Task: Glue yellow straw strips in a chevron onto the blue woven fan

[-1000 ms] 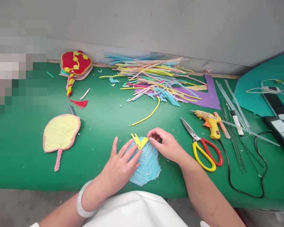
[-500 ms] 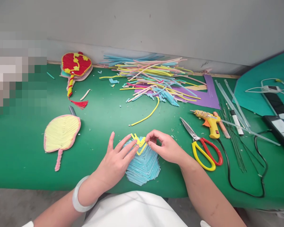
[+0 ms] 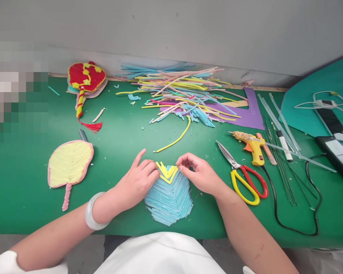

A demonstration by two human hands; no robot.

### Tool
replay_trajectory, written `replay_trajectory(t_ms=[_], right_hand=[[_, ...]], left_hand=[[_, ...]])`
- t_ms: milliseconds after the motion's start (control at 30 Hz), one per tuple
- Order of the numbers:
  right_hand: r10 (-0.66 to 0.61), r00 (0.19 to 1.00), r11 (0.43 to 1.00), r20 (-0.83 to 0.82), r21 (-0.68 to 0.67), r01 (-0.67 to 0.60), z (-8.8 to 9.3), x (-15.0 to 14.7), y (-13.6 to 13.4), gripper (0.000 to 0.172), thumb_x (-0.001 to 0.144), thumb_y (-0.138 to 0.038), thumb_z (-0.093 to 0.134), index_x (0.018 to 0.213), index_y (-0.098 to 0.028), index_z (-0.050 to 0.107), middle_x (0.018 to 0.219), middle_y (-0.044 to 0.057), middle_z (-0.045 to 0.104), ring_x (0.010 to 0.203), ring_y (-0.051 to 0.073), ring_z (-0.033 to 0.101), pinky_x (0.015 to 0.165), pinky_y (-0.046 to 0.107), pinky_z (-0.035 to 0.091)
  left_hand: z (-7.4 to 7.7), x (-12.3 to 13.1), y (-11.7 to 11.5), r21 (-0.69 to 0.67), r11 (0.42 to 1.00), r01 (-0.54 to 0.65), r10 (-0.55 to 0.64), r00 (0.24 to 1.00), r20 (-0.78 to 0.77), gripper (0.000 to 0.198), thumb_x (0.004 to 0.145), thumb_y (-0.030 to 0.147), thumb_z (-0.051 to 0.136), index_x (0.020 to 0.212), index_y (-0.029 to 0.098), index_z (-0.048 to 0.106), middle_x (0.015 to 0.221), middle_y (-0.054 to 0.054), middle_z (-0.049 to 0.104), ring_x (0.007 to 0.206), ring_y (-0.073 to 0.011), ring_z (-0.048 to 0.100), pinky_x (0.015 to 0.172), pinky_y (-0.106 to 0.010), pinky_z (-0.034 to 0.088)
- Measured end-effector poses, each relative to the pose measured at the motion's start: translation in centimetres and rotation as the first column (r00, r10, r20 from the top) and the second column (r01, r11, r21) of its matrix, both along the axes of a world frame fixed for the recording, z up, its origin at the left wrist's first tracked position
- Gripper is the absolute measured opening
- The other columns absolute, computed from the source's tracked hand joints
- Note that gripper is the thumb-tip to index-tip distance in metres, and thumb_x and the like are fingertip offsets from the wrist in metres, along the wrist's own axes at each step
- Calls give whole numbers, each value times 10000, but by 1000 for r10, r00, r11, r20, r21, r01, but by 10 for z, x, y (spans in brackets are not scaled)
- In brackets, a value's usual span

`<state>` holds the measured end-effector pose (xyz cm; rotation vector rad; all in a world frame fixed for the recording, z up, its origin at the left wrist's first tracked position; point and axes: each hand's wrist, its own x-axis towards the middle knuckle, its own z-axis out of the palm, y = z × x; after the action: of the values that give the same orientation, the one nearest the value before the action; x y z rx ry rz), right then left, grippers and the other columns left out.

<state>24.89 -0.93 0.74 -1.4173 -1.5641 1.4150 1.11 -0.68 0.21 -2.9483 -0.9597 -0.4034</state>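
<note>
Yellow strips (image 3: 168, 176) lay only at the far end of the blue panel (image 3: 170, 203) on the green table (image 3: 125, 142), the rest uncovered, while left hand (image 3: 139, 180) and right hand (image 3: 200, 173) apparently pinched the outermost strip (image 3: 170, 182).

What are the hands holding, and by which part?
The lowest yellow, fuzzy, V-shaped strip: the right hand seems to pinch its right end; the left hand touches its left end, pinching unclear.
</note>
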Motion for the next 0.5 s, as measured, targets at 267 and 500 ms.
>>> replay_trajectory(t_ms=[267,500], right_hand=[[8,995,1000,102,-11,-7,0,5,2,117,857,-296,552,922,-211,598,832,-1,584,764,141,535,694,283,450],[111,983,992,147,-77,-101,2,18,2,110,839,-264,557,921,-210,607,800,-8,598,697,130,520,624,263,444]], left_hand=[[-9,-9,5,-133,991,-11,21,997,70,197,972,91,394,875,167,548,951,-59,599,968,-184,561,1165,-590,299],[-6,-14,5,-177,984,26,-10,996,89,222,978,101,365,880,180,548,941,-52,576,955,-184,550,1155,-583,322]])
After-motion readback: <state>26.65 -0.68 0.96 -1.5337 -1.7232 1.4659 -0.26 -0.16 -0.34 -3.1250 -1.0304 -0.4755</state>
